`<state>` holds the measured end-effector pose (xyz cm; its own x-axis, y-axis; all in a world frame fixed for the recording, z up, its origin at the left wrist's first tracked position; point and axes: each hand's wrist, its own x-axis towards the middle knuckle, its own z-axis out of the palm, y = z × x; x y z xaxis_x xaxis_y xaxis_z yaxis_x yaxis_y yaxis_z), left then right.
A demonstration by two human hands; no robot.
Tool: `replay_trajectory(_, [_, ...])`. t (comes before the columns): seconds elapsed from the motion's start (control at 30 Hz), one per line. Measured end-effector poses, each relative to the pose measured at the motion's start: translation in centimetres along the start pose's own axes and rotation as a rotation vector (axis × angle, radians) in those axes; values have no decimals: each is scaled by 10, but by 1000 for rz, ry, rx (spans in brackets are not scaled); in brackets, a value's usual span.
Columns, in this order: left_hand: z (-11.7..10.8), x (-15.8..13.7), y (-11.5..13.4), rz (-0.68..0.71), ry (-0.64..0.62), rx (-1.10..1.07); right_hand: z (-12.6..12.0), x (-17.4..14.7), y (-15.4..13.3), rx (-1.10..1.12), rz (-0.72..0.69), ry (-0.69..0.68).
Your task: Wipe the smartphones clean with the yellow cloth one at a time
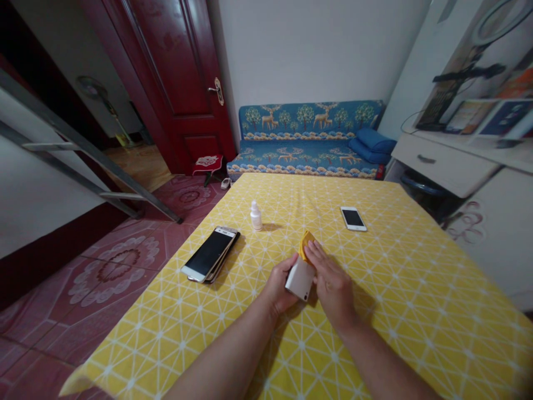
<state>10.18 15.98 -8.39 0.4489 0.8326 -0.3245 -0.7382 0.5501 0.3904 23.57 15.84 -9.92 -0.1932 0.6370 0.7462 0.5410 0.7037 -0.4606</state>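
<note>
"Logging the held item first: where is it?"

"A pale phone (298,280), in the middle of the near half of the counter (395,272), between the two hands. Plain face up, small dark spot at its near end. Whether it touches the counter: cannot tell."

"State of the left grip (282,286)?"

"Closed around the phone's left side, thumb along the edge by the far end, fingers curled at the near left. Firm hold by appearance."

"And the right grip (333,280)?"

"Fingers close together and nearly straight, laid over a yellow cloth (307,244) at the phone's far end. Thumb not clearly seen; cannot tell how far it closes on the cloth."

"Other items on the counter?"

"Three places. White bottle (256,218), upright, far and left of the hands. White phone (353,219), dark screen up, far and right, well apart from the hands. To the left, a larger phone (211,253), dark screen up, lying askew on flat items whose number is hard to make out."

"Surface and surroundings?"

"Yellow tablecloth with white lines. Beyond the far edge, a blue sofa (303,158) with deer and trees, two blue cushions (372,145) at its right end. Red stool (207,163) left of the sofa, before a dark red door (179,66)."
</note>
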Motion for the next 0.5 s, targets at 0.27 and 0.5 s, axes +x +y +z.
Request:
replay_trajectory(0.27, [-4, 5, 9, 99, 28, -163, 6, 2, -13, 98, -187, -92])
replay_trajectory(0.5, [-12, 3, 20, 35, -39, -223, 7, -2, -22, 256, -311, -250])
